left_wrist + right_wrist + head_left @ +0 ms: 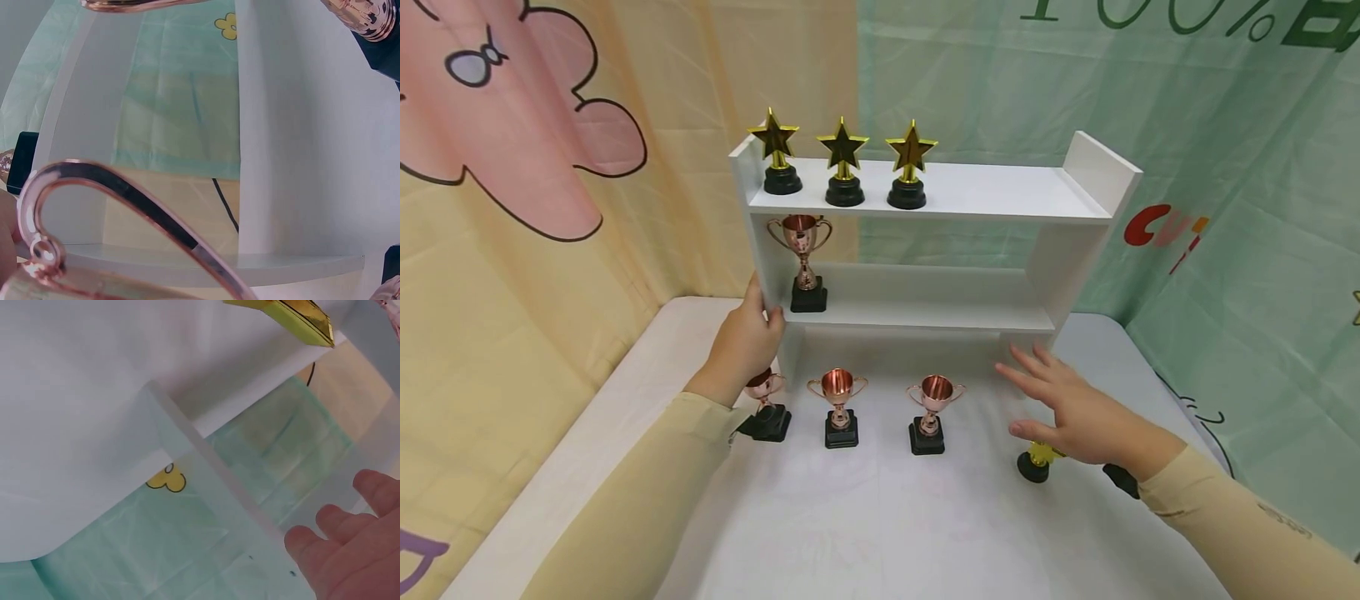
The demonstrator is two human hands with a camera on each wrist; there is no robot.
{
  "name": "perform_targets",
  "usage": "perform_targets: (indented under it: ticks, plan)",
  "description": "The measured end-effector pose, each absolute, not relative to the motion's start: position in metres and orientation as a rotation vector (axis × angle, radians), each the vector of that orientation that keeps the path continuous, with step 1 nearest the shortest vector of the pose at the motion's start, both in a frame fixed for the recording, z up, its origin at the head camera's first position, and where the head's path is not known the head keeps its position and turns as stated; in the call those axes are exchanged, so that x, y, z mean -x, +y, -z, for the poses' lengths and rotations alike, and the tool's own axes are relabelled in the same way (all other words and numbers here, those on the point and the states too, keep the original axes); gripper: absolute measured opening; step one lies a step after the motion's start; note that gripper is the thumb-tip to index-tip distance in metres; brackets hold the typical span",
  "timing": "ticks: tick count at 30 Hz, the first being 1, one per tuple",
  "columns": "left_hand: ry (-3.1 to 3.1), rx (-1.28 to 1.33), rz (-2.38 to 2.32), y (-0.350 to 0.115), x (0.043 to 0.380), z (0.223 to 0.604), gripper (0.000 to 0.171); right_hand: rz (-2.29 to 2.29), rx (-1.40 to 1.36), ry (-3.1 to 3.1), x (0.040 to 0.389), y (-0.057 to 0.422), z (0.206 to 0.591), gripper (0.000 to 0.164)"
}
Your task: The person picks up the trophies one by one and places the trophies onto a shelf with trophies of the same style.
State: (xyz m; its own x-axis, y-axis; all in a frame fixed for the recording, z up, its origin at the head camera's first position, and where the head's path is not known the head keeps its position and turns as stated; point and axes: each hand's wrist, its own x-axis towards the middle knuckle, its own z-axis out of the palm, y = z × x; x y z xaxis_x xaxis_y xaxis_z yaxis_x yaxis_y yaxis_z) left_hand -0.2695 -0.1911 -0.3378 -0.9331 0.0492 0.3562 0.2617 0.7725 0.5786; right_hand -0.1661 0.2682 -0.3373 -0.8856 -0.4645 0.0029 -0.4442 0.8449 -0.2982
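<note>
A white shelf (925, 315) stands on the cloth-covered table. At its left side panel, my left hand (747, 346) holds the edge, thumb in front and fingers along the outside. My right hand (1067, 404) is beside the lower right of the shelf, fingers spread, holding nothing. Below that palm lies a gold star trophy (1042, 454), partly hidden. Three star trophies, one of them the middle star trophy (843, 158), stand on the top board. A copper cup trophy (805, 262) occupies the middle level's left end.
In front of the shelf stand a middle cup trophy (839, 408), a right cup trophy (931, 414) and a left cup trophy (769, 417), half covered by my left wrist. A black base (1122, 479) shows under my right wrist. Printed curtains (970, 75) hang behind.
</note>
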Motion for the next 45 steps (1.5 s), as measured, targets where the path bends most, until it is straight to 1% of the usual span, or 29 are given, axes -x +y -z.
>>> perform_targets:
  ticks: [7,16,22,30,39,45]
  plan:
    - [-2.648,0.243,0.939,-0.191,0.27,0.337,0.068,0.49,0.734,2.906,0.158,0.282,0.347,0.082]
    - [-2.639,0.252,0.926,-0.191,0.27,0.337,0.066,0.484,0.815,2.933,0.148,0.296,0.356,0.07]
    - [-2.642,0.255,0.93,-0.191,0.269,0.337,0.067,0.442,0.833,2.924,0.144,0.307,0.361,0.065]
    - [-2.641,0.249,0.922,-0.191,0.271,0.337,0.066,0.528,0.82,2.891,0.142,0.313,0.37,0.057]
    - [-2.642,0.248,0.918,-0.191,0.271,0.338,0.065,0.548,0.753,2.852,0.143,0.311,0.378,0.054]
    - [-2.654,0.24,0.923,-0.191,0.27,0.338,0.066,0.572,0.777,2.865,0.144,0.312,0.382,0.053]
